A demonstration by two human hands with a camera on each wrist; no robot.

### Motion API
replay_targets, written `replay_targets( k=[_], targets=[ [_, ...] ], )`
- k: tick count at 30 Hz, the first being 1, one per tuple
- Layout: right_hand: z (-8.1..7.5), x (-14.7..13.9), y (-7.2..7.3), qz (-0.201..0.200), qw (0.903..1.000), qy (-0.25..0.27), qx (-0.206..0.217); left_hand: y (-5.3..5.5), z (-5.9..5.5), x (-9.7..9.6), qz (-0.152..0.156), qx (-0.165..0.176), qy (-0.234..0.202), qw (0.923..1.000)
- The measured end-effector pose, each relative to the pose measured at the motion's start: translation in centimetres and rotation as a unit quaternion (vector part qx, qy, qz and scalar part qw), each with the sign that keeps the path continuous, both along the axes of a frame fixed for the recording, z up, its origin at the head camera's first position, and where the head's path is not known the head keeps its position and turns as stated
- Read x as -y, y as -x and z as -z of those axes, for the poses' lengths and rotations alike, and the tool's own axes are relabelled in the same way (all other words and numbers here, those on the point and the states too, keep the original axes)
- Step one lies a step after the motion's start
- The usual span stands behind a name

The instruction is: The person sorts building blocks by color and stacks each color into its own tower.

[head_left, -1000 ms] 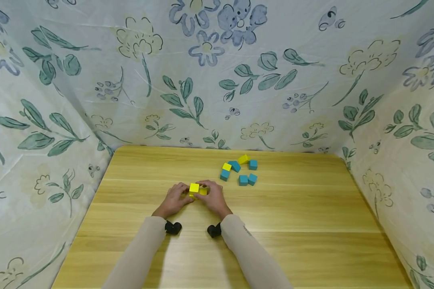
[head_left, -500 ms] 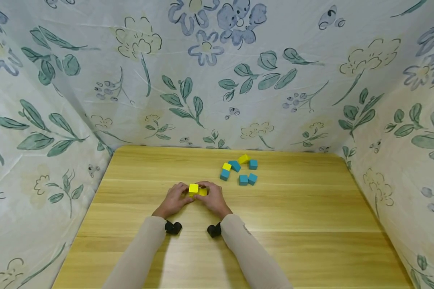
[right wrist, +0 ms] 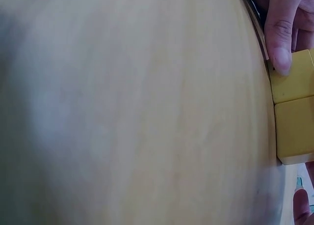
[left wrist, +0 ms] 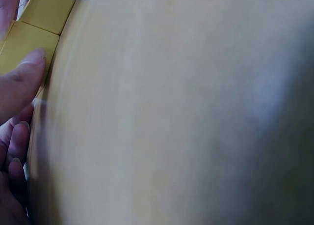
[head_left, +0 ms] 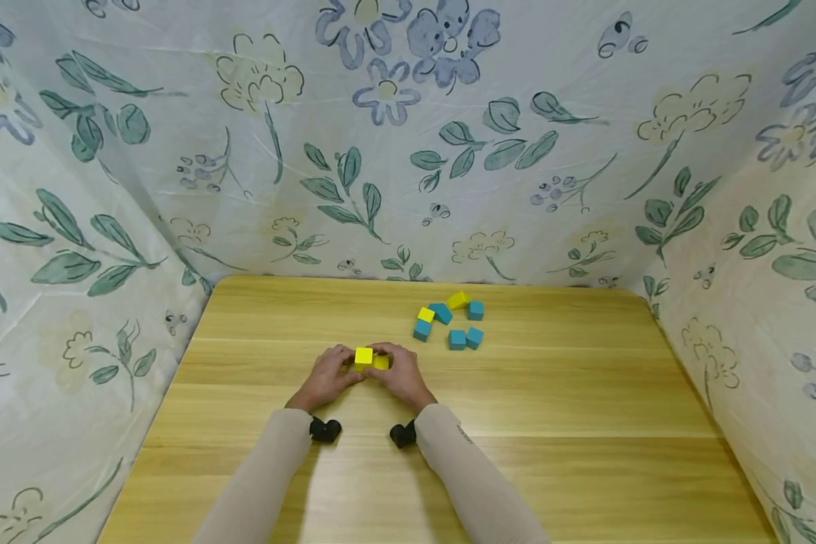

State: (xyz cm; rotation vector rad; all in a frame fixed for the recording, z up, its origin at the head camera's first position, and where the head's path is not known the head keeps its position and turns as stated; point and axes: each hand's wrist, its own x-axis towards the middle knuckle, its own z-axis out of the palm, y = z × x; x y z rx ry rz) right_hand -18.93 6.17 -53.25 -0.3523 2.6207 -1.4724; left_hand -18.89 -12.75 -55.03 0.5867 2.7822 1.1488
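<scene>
Two bare hands meet at a small group of yellow blocks left of the table's middle. The left hand (head_left: 325, 375) grips the group from the left, and the right hand (head_left: 401, 373) from the right, thumbs towards the wearer. A yellow cube (head_left: 363, 356) stands higher than the yellow block (head_left: 381, 363) to its right. In the left wrist view, a thumb presses a yellow block (left wrist: 22, 41) that adjoins another. The right wrist view has a thumb on one yellow block (right wrist: 292, 85) and a second touching it. Fingers hide the blocks' outer sides.
Behind and right of the hands lie several blue blocks (head_left: 457, 340), a blue angled block (head_left: 441, 313), a yellow block (head_left: 459, 300) and a yellow-topped block (head_left: 426, 314). The wooden table (head_left: 585, 408) is enclosed by a floral cloth (head_left: 408, 189) at the back and sides.
The higher yellow cube and the yellow block beside it have shifted very slightly left. Both hands stay in place around the group, and the other blocks lie as before.
</scene>
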Motion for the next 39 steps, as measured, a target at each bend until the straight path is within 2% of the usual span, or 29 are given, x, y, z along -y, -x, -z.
replay_targets(
  k=[11,16,19,26,30,34,39],
  targets=[
    [-0.6,-0.5,-0.2,0.002,0.9996,0.021,0.017,0.0,-0.1,0.1,-0.004,0.006,0.003,1.0000],
    [-1.1,-2.0,-0.3,0.020,0.9981,0.053,0.025,0.0,-0.1,0.2,-0.004,0.008,-0.001,1.0000],
    [-1.1,-3.2,0.0,0.040,0.9970,0.066,0.015,-0.1,-0.1,0.1,-0.006,0.008,-0.003,0.9999],
    [-1.4,-6.1,1.6,0.115,0.9896,0.088,0.001,0.0,-0.2,0.1,-0.006,0.017,0.001,0.9998],
    [-1.6,-7.6,3.1,0.152,0.9853,0.078,-0.009,0.0,-0.3,0.1,-0.003,0.015,0.002,0.9999],
    [-1.7,-8.5,4.6,0.168,0.9835,0.065,-0.012,-0.1,-0.4,0.0,-0.005,0.019,0.002,0.9998],
    [-1.5,-9.1,6.1,0.175,0.9835,0.042,0.014,-0.2,-0.3,-0.1,-0.004,0.020,0.004,0.9998]
  ],
)
